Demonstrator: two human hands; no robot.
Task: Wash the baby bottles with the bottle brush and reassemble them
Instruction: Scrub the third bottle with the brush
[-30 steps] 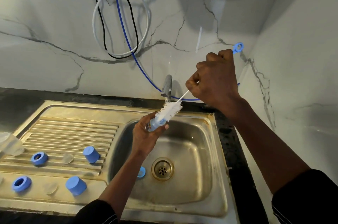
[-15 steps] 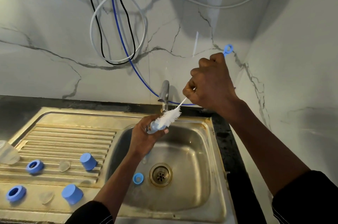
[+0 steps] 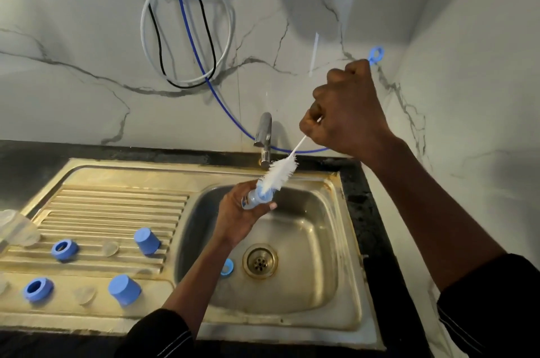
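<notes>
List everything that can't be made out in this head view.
All in the head view:
- bottle: body mostly wrapped by the left hand; label print too small to read.
- bottle brush: handle's middle hidden inside the right hand's grip.
- clear bottle: cut off by the left edge.
- blue ring in the sink: partly behind the left forearm.

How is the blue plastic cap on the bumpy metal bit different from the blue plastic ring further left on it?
The blue plastic cap has a closed top; the blue plastic ring has an open hole in its middle. The cap is taller; the ring is squat. The cap sits nearer the sink basin, the ring further left. Both are blue and rest on the ribbed steel draining board.
</notes>
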